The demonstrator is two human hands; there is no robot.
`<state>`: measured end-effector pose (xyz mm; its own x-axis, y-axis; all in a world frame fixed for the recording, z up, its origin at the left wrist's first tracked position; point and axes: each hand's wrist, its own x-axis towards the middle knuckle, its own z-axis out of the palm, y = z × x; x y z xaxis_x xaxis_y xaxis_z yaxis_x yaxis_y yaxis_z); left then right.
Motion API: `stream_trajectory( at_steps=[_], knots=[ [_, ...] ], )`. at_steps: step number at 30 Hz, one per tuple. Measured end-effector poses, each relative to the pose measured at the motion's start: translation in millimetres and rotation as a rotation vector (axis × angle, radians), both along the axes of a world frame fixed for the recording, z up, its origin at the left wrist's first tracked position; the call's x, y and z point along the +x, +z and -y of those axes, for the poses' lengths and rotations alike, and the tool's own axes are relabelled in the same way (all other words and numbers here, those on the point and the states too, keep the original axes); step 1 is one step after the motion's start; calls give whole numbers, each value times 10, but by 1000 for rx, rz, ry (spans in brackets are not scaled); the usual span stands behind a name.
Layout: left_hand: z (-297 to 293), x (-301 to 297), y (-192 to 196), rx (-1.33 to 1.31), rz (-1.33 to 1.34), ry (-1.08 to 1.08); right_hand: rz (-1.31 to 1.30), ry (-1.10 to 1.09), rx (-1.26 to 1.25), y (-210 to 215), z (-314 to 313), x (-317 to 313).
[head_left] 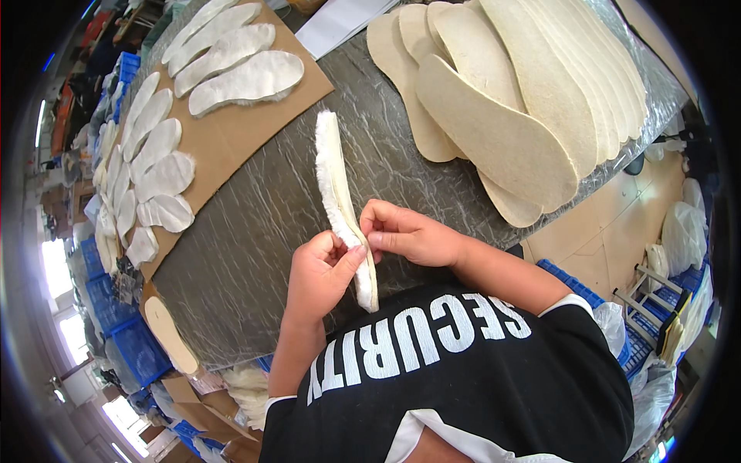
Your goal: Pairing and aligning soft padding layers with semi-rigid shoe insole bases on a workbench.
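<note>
Both my hands pinch one long insole [333,179], white fleece on one side and beige board on the other, held edge-on above the grey table [255,239]. My left hand [320,274] grips its near end from the left. My right hand [405,234] presses the same part from the right with thumb and fingers. The insole's far end points away over the table.
A fanned stack of beige insole boards [509,100] lies at the far right of the table. Several fleece insoles [231,58] lie in rows on brown cardboard [239,127] at the left. One beige board [170,332] sits at the near left edge. Blue crates [131,339] stand below.
</note>
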<state>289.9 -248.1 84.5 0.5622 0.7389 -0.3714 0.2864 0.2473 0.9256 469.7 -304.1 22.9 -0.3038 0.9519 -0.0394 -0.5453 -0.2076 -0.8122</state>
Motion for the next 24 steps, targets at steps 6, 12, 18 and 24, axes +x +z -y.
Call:
stream_trajectory(
  at_steps=[6, 12, 18, 24],
  knots=[
    [63, -76, 50, 8, -173, -81, -65, 72, -51, -12, 41, -6],
    [86, -58, 10, 95, -100, -89, 24, 81, -100, -24, 65, 3],
    [91, -30, -69, 81, -5, -81, 33, 91, -165, 45, 78, 30],
    [81, -23, -151, 123, -10, -86, 295, 65, 48, 61, -17, 59]
  ],
)
